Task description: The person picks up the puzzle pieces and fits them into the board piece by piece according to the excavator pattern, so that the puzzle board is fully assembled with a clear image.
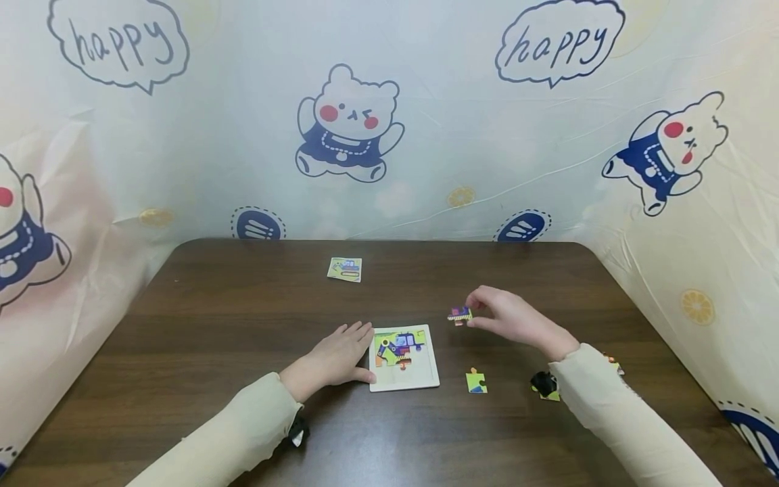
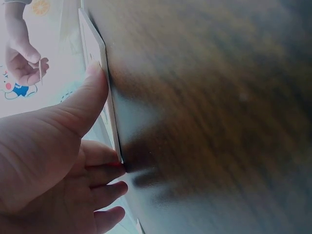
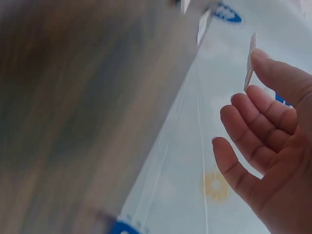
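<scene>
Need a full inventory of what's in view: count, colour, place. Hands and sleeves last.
Table: 1, dark brown, lower part of view
Puzzle tray: 1, white, near table centre
Fitted pieces: count unclear, multicoloured, in the tray
Held piece: 1, purple and yellow, pinched in right hand
Loose piece: 1, yellow-green and blue, right of tray
Other pieces: count unclear, yellow-green showing, far right, partly hidden
Picture card: 1, green and blue, table's far side
Backdrop: 1, pale with blue-clad bears, around table
Black devices: 2, black, one per wrist
Sleeves: 2, cream, forearms
Hands: 2, bare, left hand at tray's left edge, right beyond tray
</scene>
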Tool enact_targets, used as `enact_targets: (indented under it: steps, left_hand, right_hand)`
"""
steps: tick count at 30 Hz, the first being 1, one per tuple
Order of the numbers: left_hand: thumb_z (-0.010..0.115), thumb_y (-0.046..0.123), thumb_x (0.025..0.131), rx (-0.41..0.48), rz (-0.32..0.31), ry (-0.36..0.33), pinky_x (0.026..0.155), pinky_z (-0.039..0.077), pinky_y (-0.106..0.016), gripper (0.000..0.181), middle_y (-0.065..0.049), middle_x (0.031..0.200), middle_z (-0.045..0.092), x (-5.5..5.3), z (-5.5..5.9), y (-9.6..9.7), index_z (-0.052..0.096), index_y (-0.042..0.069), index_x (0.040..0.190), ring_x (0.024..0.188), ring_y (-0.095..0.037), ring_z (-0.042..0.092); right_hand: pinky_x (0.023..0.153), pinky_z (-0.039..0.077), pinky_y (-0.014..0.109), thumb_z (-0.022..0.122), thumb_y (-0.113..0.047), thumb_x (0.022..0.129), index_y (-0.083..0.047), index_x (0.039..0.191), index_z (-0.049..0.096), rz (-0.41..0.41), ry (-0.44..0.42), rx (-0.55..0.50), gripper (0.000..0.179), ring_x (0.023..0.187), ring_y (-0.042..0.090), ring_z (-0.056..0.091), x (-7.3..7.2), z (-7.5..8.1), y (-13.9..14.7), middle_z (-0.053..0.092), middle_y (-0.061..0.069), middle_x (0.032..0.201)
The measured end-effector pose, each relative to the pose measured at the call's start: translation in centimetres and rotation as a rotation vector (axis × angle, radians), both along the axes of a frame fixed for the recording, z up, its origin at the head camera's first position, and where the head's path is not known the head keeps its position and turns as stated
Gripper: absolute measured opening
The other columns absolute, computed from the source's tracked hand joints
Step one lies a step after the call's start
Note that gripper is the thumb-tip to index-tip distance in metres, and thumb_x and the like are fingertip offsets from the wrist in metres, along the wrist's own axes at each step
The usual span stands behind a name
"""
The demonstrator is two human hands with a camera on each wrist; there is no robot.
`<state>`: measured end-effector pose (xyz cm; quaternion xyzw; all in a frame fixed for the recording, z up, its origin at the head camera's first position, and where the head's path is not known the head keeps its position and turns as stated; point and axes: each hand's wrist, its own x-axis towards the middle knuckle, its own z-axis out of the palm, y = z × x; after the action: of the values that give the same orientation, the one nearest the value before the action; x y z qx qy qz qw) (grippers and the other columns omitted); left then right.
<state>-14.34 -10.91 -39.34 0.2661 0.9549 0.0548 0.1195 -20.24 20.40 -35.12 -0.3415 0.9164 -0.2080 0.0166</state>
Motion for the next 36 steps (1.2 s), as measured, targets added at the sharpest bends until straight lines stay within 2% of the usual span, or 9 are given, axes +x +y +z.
enact_targets:
  steps: [11, 19, 26, 36]
  left_hand:
    - [0.066, 0.047, 0.080, 0.005, -0.002, -0.005, 0.106, 0.021, -0.044, 0.083, -0.020, 0.142, 0.034, 0.0, 0.0, 0.0, 0.038, -0.008, 0.136, 0.132, -0.032, 0.027]
    - [0.066, 0.047, 0.080, 0.003, -0.001, -0.001, 0.106, 0.021, -0.044, 0.083, -0.019, 0.142, 0.034, 0.0, -0.2, -0.1, 0.037, -0.007, 0.136, 0.132, -0.032, 0.027]
    - [0.066, 0.046, 0.080, 0.017, -0.002, -0.007, 0.106, 0.021, -0.045, 0.083, -0.020, 0.142, 0.034, 0.1, 0.1, -0.1, 0.038, -0.008, 0.136, 0.132, -0.033, 0.027]
    - [0.067, 0.045, 0.080, 0.034, -0.005, -0.010, 0.106, 0.021, -0.044, 0.082, -0.020, 0.142, 0.034, 0.1, 0.2, -0.1, 0.038, -0.008, 0.136, 0.132, -0.033, 0.027]
  right_hand:
    - [0.069, 0.050, 0.028, 0.073, -0.018, 0.080, -0.007, 0.095, 0.063, 0.109, 0.025, 0.076, 0.022, 0.077, 0.013, 0.056, 2.0, -2.5, -4.1, 0.060, 0.002, 0.090]
    - [0.064, 0.048, 0.024, 0.075, -0.022, 0.078, -0.008, 0.094, 0.062, 0.108, 0.032, 0.086, 0.025, 0.071, 0.013, 0.053, 2.6, -4.0, -5.6, 0.057, -0.002, 0.086]
    - [0.061, 0.046, 0.024, 0.074, -0.022, 0.079, -0.008, 0.095, 0.062, 0.127, 0.044, 0.106, 0.024, 0.070, 0.012, 0.051, 2.7, -4.4, -6.3, 0.056, -0.002, 0.087]
    - [0.056, 0.041, 0.023, 0.074, -0.024, 0.079, -0.008, 0.094, 0.061, 0.110, 0.043, 0.124, 0.025, 0.066, 0.009, 0.045, 2.7, -4.5, -6.7, 0.053, -0.003, 0.083]
